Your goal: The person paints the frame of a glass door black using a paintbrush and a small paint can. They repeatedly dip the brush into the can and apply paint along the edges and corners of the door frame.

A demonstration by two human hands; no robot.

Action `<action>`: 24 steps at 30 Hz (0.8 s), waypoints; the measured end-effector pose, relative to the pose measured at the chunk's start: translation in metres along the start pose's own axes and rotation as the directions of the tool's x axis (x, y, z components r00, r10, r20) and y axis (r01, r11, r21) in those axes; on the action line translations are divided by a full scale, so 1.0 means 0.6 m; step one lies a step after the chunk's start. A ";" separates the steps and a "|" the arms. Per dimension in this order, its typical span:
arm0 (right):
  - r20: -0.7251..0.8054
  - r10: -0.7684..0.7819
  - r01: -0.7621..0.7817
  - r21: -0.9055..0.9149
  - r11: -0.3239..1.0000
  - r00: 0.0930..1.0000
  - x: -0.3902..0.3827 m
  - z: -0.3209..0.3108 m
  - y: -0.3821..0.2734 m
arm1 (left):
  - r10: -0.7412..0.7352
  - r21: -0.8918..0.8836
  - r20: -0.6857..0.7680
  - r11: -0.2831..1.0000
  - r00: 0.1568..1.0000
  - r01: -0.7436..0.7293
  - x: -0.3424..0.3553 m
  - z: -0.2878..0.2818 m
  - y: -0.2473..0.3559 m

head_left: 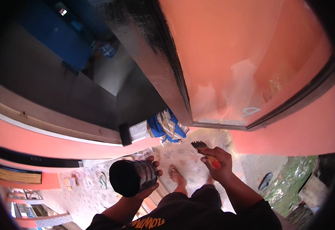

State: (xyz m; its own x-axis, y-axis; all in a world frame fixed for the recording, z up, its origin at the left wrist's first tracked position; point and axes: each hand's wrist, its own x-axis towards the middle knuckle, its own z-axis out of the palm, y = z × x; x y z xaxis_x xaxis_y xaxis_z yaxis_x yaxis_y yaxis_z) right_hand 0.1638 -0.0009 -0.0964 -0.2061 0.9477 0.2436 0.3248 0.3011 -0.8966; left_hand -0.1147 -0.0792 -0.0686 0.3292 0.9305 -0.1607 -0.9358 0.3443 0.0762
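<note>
In my left hand (152,172) is a round, ribbed container (128,177) with black contents, likely liquid, held upright at lower middle. My right hand (219,165) is closed on a paintbrush (207,153) with dark, clumped bristles and a red-marked handle. Ahead stands a dark frame (166,65), glossy black on its upper part and browner lower down, bordering a reflective pane (221,46) that shows salmon pink. Blue-and-tan cloth (165,124) is bunched at the frame's lower left corner, just beyond both hands.
A dim room with a blue wall (48,34) and water jug (107,50) shows through the opening. Pink wall (290,142) lies below the pane. My bare foot (176,177) stands on tiled floor (179,153). A sandal (265,181), mossy ground (294,180) and a block (314,188) lie right.
</note>
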 end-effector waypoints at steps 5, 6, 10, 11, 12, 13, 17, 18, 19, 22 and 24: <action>-0.264 -0.004 0.119 0.422 0.899 0.964 0.038 -0.041 0.008 | 0.074 0.097 -0.032 0.993 0.997 -0.071 -0.002 -0.005 -0.037; -0.276 0.070 0.103 0.565 0.819 0.959 0.051 -0.048 -0.022 | 0.083 0.084 -0.040 0.993 0.996 -0.079 -0.004 -0.009 -0.044; -0.353 -0.165 0.349 0.558 0.753 0.921 0.103 -0.069 -0.060 | 0.115 0.066 -0.059 0.992 0.992 -0.111 -0.007 0.001 -0.062; -0.376 -0.248 0.423 0.512 0.748 0.893 0.117 -0.071 -0.072 | 0.151 0.164 -0.049 0.976 0.987 -0.141 -0.013 -0.004 -0.064; -0.391 -0.343 0.503 0.447 0.740 0.854 0.132 -0.073 -0.082 | 0.161 0.181 -0.042 0.972 0.986 -0.151 -0.016 -0.007 -0.065; -0.402 -0.438 0.577 0.355 0.735 0.805 0.149 -0.078 -0.090 | 0.174 0.203 -0.037 0.965 0.984 -0.164 -0.020 -0.009 -0.066; -0.400 -0.702 0.771 0.019 0.636 0.589 0.216 -0.092 -0.129 | 0.132 -0.005 -0.037 0.991 0.991 -0.132 -0.032 -0.024 -0.066; -0.382 -0.741 0.779 -0.079 0.622 0.552 0.230 -0.099 -0.143 | 0.112 -0.043 -0.028 0.993 0.993 -0.113 -0.031 -0.030 -0.066; -0.365 -0.775 0.784 -0.164 0.598 0.515 0.243 -0.102 -0.151 | 0.102 -0.074 -0.023 0.992 0.995 -0.103 -0.031 -0.037 -0.067; -0.438 -0.820 0.854 -0.190 0.484 0.368 0.280 -0.100 -0.163 | 0.063 -0.125 0.028 0.990 0.998 -0.059 -0.028 -0.047 -0.071; -0.428 -0.837 0.867 -0.202 0.456 0.341 0.291 -0.099 -0.168 | 0.023 -0.160 0.078 0.987 0.997 -0.011 -0.017 -0.050 -0.070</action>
State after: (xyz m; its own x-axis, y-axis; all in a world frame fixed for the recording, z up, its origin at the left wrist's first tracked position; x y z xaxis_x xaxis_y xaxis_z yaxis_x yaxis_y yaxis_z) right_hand 0.1498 0.1404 0.0586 0.0532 0.1160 0.9918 0.1560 0.9801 -0.1230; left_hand -0.0823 -0.1072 -0.0994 0.3161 0.9452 -0.0812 -0.9474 0.3099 -0.0802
